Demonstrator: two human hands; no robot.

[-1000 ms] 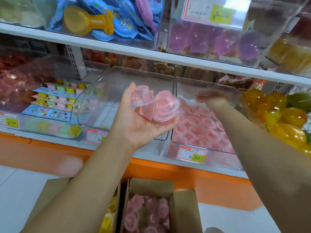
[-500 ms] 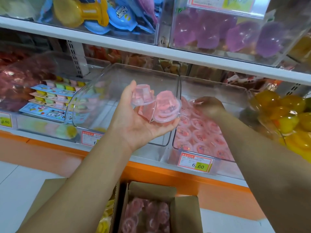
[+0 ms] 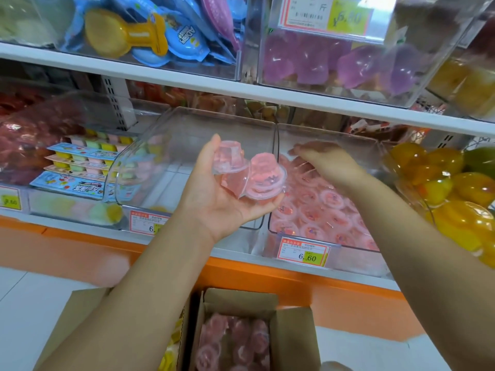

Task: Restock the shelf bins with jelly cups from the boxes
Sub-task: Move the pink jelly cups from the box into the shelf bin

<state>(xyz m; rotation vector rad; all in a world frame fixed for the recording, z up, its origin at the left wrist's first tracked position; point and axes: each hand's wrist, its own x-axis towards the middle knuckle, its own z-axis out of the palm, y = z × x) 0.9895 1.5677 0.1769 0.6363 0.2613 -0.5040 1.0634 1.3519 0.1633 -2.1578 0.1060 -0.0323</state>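
My left hand (image 3: 222, 204) is palm up in front of the shelf and cradles a few pink jelly cups (image 3: 251, 172), fingers curled under them. My right hand (image 3: 324, 160) hovers just to their right, over the clear bin (image 3: 329, 131), fingers stretched out leftward and holding nothing. That bin holds several pink jelly cups (image 3: 321, 212) lying lid up. Below on the floor, an open cardboard box (image 3: 292, 333) shows more pink cups (image 3: 235, 341).
A clear bin with nothing in it (image 3: 187, 145) stands left of the pink one. Yellow and orange jellies (image 3: 455, 188) fill the bin at the right. The upper shelf board (image 3: 267, 95) hangs close above, carrying a purple jelly bin (image 3: 334, 62). A second box (image 3: 80, 317) sits at the left.
My right hand has risen out of the pink bin, and its fingers, curled half a second ago, now stretch toward the left hand. The left hand has kept its cups in place.
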